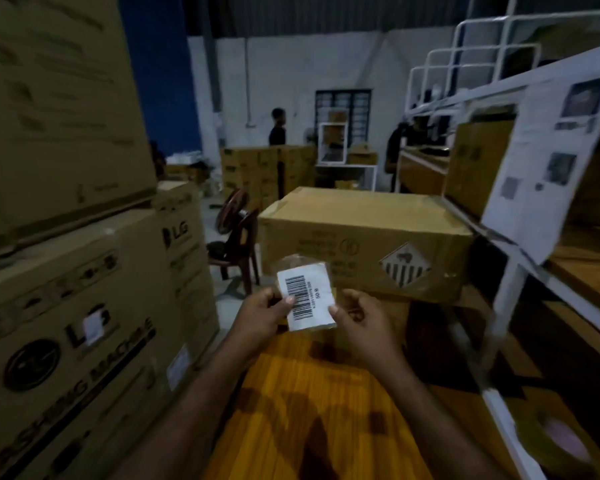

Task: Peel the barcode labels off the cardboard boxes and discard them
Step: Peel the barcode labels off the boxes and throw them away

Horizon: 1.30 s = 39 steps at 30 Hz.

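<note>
A dim, white-walled warehouse lies behind a brown cardboard carton with a striped diamond mark [364, 244]. Left of that carton rises a stack of large brown washing-machine boxes [84, 271], one bearing a small white sticker [92, 323]. In front of the carton spreads an orange wooden bench [309, 393]. Close before the carton's face, both hands pinch a white rectangular barcode label [307, 297], already off its box: the left hand [262, 317] at its left edge, the right hand [361, 323] at its lower right corner. Its long axis stands nearly upright, midway between them; discarding looks next.
</note>
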Tool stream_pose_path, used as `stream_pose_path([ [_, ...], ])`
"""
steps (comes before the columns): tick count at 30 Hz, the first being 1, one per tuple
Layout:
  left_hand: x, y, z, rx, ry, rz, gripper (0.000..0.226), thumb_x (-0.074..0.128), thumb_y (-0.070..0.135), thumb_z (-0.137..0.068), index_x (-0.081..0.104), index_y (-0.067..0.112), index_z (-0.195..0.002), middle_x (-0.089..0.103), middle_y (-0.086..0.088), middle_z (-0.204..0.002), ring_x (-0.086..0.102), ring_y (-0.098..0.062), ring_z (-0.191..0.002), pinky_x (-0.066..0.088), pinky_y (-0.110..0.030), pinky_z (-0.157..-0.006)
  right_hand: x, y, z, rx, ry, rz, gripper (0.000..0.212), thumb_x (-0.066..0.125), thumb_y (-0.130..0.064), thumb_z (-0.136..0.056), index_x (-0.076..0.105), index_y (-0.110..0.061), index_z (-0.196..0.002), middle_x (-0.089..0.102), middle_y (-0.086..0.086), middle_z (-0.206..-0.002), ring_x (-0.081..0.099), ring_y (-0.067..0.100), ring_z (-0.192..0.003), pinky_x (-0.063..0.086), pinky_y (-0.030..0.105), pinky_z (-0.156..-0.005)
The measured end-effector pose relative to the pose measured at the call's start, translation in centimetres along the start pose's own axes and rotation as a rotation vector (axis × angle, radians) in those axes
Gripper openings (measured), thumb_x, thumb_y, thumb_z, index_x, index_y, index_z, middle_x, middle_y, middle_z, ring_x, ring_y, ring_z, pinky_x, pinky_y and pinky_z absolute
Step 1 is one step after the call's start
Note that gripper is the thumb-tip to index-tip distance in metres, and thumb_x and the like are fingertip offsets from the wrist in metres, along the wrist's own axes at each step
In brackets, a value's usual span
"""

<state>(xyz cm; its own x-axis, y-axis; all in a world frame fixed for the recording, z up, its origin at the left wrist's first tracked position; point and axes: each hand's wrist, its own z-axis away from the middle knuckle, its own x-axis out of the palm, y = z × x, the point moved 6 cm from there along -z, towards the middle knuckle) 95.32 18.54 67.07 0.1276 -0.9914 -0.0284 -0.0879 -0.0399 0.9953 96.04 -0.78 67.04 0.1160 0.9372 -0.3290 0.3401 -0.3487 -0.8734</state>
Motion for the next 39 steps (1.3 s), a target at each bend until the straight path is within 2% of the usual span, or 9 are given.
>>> stream_pose_path([
  [3, -2.2, -1.2, 3.4, -0.036, 0.077, 0.077, 0.011, 0.060, 0.006, -0.094, 0.067, 0.002, -0.101, 0.076, -0.013, -0.096, 0.075, -0.023, -0.084, 0.058, -0.028, -0.063, 4.1, 0.0, 1.6, 0.072, -0.190, -0.151, 0.009, 0.066, -0.020, -0.090, 0.066, -0.027, -0.096, 0.073, -0.002, -0.098, 0.071, 0.012, -0.087, 0.060, 0.044, -0.077],
  [11, -14.2, -4.4, 15.6, -0.129, 0.516, 0.066, 0.010, 0.066, -0.007, -0.085, 0.059, 0.000, -0.083, 0.072, -0.006, -0.068, 0.069, -0.008, -0.054, 0.050, -0.017, -0.045, 16.1, -2.8, 8.8, 0.120, -0.556, -0.280, 0.012, 0.067, -0.006, -0.088, 0.066, -0.008, -0.099, 0.072, 0.010, -0.091, 0.072, 0.021, -0.084, 0.059, 0.036, -0.070],
  [15, -21.1, -8.7, 25.1, -0.240, 0.703, 0.034, 0.014, 0.072, 0.001, -0.083, 0.066, -0.011, -0.088, 0.076, -0.012, -0.078, 0.072, -0.018, -0.069, 0.058, -0.026, -0.060, 23.6, -3.1, 16.3, 0.168, -0.786, -0.267, 0.008, 0.066, -0.006, -0.089, 0.067, -0.010, -0.096, 0.074, 0.008, -0.092, 0.072, 0.022, -0.085, 0.060, 0.048, -0.077],
  [20, -26.9, -13.2, 36.8, -0.369, 0.916, 0.163, 0.011, 0.070, -0.001, -0.085, 0.065, -0.010, -0.087, 0.071, -0.013, -0.066, 0.066, -0.018, -0.054, 0.053, -0.025, -0.049, 31.3, -5.2, 26.5, 0.224, -1.042, -0.222, 0.010, 0.067, -0.008, -0.088, 0.070, -0.018, -0.086, 0.074, 0.002, -0.088, 0.071, 0.014, -0.078, 0.060, 0.033, -0.071],
  [24, -30.5, -16.3, 46.2, -0.426, 1.128, 0.228, 0.019, 0.070, -0.001, -0.083, 0.064, -0.014, -0.096, 0.065, -0.029, -0.083, 0.061, -0.035, -0.070, 0.048, -0.042, -0.067, 36.9, -6.4, 34.5, 0.161, -1.192, -0.165, 0.010, 0.072, -0.009, -0.083, 0.072, -0.013, -0.074, 0.070, -0.003, -0.070, 0.058, 0.004, -0.056, 0.045, 0.022, -0.053],
  [26, -32.1, -18.0, 50.6, -0.489, 1.221, 0.173, 0.005, 0.072, -0.003, -0.082, 0.070, -0.005, -0.078, 0.069, -0.020, -0.068, 0.065, -0.025, -0.061, 0.056, -0.033, -0.059, 39.6, -6.5, 38.7, 0.140, -1.231, -0.141, 0.018, 0.076, -0.008, -0.078, 0.067, -0.013, -0.064, 0.061, -0.007, -0.058, 0.050, 0.006, -0.053, 0.040, 0.024, -0.055],
  [30, -34.4, -21.6, 58.7, -0.658, 1.388, 0.140, 0.028, 0.079, 0.004, -0.078, 0.070, 0.012, -0.053, 0.067, -0.006, -0.050, 0.064, -0.019, -0.051, 0.054, -0.030, -0.056, 44.3, -6.3, 47.2, 0.219, -1.359, -0.100, 0.031, 0.074, 0.001, -0.078, 0.059, -0.017, -0.058, 0.056, -0.009, -0.050, 0.047, 0.007, -0.046, 0.042, 0.022, -0.047],
  [34, -36.0, -26.8, 66.3, -0.851, 1.538, 0.118, 0.018, 0.080, 0.025, -0.070, 0.073, 0.019, -0.054, 0.069, -0.008, -0.053, 0.073, -0.024, -0.058, 0.062, -0.043, -0.062, 48.3, -4.0, 53.4, 0.228, -1.438, 0.082, 0.025, 0.072, -0.003, -0.079, 0.065, -0.015, -0.059, 0.063, 0.002, -0.060, 0.054, 0.014, -0.051, 0.048, 0.028, -0.053],
  [39, -34.9, -30.9, 72.8, -1.002, 1.650, 0.229, 0.028, 0.073, 0.021, -0.081, 0.067, -0.004, -0.069, 0.071, -0.024, -0.075, 0.071, -0.030, -0.064, 0.059, -0.043, -0.069, 54.8, 1.7, 58.6, -0.021, -1.556, 0.476, 0.017, 0.062, -0.005, -0.082, 0.073, -0.013, -0.073, 0.073, 0.014, -0.082, 0.069, 0.035, -0.081, 0.056, 0.040, -0.073],
])
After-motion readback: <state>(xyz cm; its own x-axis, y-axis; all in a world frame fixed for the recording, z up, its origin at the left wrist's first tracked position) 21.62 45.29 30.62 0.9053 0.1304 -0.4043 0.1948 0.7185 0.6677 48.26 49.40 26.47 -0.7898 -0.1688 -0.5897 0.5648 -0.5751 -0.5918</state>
